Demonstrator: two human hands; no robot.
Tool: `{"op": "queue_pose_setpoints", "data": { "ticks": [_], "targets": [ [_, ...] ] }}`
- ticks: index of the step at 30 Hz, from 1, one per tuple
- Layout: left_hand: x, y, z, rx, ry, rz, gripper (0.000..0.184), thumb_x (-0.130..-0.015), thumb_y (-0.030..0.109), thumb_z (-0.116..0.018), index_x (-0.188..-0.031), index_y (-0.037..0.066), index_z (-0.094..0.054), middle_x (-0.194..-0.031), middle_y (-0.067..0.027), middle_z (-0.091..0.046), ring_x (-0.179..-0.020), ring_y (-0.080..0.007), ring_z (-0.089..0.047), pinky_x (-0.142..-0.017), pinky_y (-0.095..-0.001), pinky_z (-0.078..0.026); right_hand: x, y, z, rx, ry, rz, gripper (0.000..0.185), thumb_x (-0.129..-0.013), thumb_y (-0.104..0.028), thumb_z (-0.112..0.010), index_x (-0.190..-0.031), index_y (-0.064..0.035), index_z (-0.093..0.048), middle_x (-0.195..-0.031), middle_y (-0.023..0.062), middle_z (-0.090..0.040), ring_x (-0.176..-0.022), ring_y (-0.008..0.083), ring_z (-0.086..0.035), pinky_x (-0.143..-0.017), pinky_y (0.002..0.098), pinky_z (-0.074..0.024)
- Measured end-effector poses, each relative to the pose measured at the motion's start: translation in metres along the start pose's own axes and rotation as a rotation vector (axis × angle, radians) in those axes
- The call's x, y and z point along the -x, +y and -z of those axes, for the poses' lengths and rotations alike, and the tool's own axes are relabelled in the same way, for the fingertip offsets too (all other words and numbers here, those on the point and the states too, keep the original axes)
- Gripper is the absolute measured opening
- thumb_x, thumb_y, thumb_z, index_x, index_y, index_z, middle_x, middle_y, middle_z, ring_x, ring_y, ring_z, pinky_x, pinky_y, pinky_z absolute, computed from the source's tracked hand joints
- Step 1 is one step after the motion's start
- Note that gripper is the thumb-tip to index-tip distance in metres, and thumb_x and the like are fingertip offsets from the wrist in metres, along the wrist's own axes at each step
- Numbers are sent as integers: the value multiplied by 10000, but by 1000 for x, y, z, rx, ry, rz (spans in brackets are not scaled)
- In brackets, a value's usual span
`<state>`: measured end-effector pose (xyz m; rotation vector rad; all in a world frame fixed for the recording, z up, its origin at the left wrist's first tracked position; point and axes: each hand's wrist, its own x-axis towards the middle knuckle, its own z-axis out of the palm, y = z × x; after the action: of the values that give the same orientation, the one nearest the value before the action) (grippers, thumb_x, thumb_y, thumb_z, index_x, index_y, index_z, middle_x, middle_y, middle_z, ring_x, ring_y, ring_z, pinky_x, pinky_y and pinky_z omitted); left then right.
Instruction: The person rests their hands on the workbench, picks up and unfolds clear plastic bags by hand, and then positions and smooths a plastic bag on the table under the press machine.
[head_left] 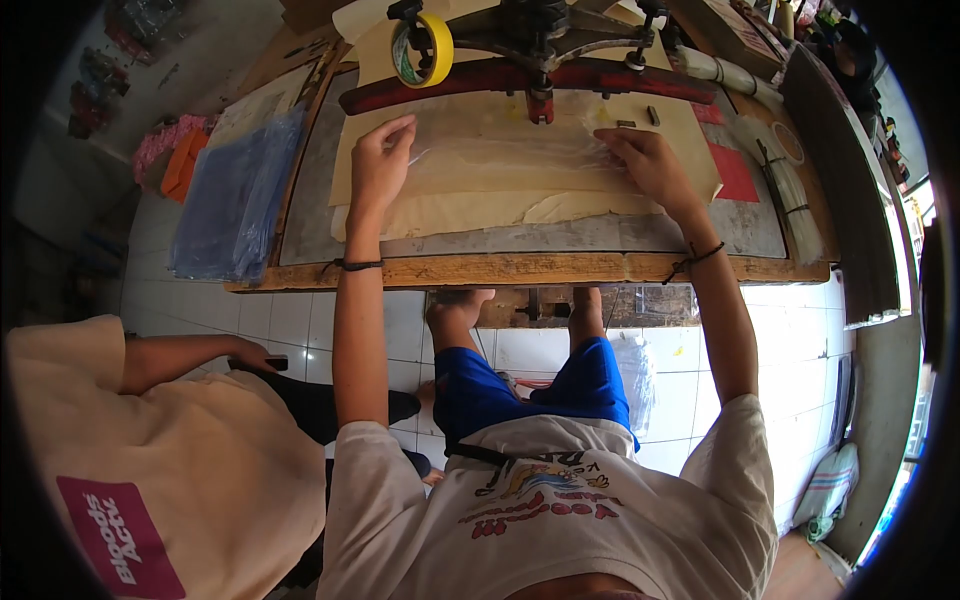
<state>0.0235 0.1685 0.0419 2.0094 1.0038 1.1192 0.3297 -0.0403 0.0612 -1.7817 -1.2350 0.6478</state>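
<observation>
My left hand [382,160] pinches the left edge of a clear plastic sheet [500,145], thumb and fingers together. At the sheet's right side, my right hand [650,165] has its thumb and fingers closed on the plastic. The sheet lies over tan paper [440,212] on the worktable. Just beyond my hands a long red bar [460,84] of a metal press crosses the table. A yellow tape roll [438,50] hangs on the press at upper left. Two small dark pieces [653,116] sit on the paper near my right hand.
Stacked clear plastic bags [235,200] lie at the table's left. Red sheets [735,172] and bundled plastic [795,205] are at the right. The wooden front edge [500,270] runs before me. At lower left sits another person [190,430], a dark object in one hand.
</observation>
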Motion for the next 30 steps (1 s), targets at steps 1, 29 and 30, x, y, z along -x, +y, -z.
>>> {"op": "queue_pose_setpoints", "data": {
  "ticks": [1, 29, 30],
  "targets": [
    [1, 2, 1, -8, -7, 21, 296, -955, 247, -657, -1140, 32, -742, -860, -103, -727, -800, -139, -665, -735, -287, -516, 1, -4, 1, 0, -10, -10, 390, -1019, -307, -550, -1248, -22, -688, -914, 56, -692, -824, 102, -618, -726, 246, -484],
    [16, 26, -4, -581, -212, -131, 365, -967, 180, -489, -1238, 301, -701, -984, -131, -739, -897, -357, -694, -793, -449, -557, 1, 1, 2, -121, 38, -42, 356, -971, -259, -548, -1181, -26, -718, -837, 50, -662, -661, 101, -573, -625, 246, -485],
    [16, 27, -4, -582, -208, -125, 362, -964, 181, -495, -1237, 299, -702, -982, -131, -739, -893, -357, -694, -788, -451, -556, 1, 0, 1, -123, 45, -44, 353, -976, -255, -542, -1184, -29, -717, -834, 46, -660, -659, 100, -571, -621, 246, -482]
  ]
}}
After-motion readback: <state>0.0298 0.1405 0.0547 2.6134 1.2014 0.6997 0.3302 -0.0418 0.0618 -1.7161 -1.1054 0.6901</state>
